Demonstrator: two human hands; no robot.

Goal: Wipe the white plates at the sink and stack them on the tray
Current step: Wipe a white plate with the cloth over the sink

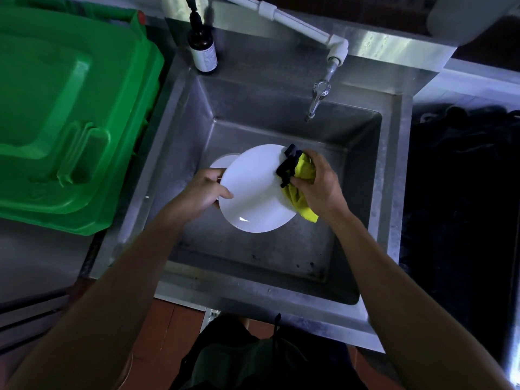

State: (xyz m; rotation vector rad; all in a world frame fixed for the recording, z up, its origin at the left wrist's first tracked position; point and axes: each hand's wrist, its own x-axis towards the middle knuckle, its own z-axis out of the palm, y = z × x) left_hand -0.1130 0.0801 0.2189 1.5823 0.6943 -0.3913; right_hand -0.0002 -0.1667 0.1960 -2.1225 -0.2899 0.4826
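Steel sink basin point(363, 175) is surrounding a round white plate point(253, 192); left hand point(204, 190) is pinching its rim, right hand point(318, 184) is clenching a yellow-black cloth point(301, 175) against it. Wet rim risks slipping from that pinch.

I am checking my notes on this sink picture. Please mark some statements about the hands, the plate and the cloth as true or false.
1. The left hand grips the white plate by its rim. True.
2. The right hand holds a red sponge. False: it grips a yellow and black cloth.
3. Water runs from the tap. False: no stream shows.
4. A second plate lies behind the held one. True.
5. The dark bottle lies in the basin. False: it stands upright on the sink's ledge.
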